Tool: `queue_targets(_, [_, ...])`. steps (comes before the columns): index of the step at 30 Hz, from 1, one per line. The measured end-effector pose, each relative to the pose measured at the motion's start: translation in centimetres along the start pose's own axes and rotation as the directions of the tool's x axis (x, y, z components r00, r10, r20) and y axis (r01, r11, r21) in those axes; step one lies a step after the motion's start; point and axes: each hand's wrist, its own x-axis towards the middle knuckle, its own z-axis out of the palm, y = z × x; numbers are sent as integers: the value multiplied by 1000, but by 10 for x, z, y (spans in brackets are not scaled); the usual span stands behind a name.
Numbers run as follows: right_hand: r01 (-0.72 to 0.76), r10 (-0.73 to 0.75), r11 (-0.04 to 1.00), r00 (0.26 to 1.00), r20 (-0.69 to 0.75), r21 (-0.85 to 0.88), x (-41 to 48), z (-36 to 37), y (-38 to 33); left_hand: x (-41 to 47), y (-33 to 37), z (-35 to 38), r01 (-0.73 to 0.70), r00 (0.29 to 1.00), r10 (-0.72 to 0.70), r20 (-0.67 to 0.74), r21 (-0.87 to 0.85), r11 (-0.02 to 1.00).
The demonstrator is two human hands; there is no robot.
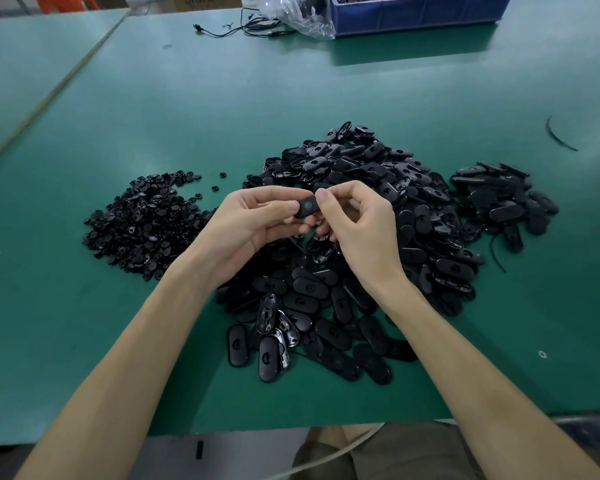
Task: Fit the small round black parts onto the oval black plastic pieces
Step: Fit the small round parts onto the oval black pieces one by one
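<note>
As the left hand (pixel 253 221) and right hand (pixel 359 223) pinch one oval piece (pixel 300 213) above the pile (pixel 361 168), its round part (pixel 309 204) probably needs pressing home.

Factory workbench, green mat (pixel 153 109), heaped parts (pixel 378 202), blue bin (pixel 413 15)

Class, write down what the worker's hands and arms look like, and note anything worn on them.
The left hand and right hand are bare: no gloves, rings or watch show. The left forearm and right forearm are uncovered too, with no sleeve in view. The visible thumbnails look short and unpainted.
</note>
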Motion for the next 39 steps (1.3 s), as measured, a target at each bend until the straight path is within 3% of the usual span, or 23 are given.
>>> queue_targets(20, [-8, 11, 998, 999, 51, -55, -1, -1, -2, -1, 0, 6, -20, 999, 21, -28, 52, 998])
queue_targets(29, [34, -28, 993, 998, 47, -117, 0, 1, 4, -3, 0, 9, -50, 995, 66, -80, 190, 981])
queue_targets(39, [25, -22, 996, 999, 42, -82, -1, 0, 2, -3, 0, 10, -48, 997, 60, -49, 210, 977])
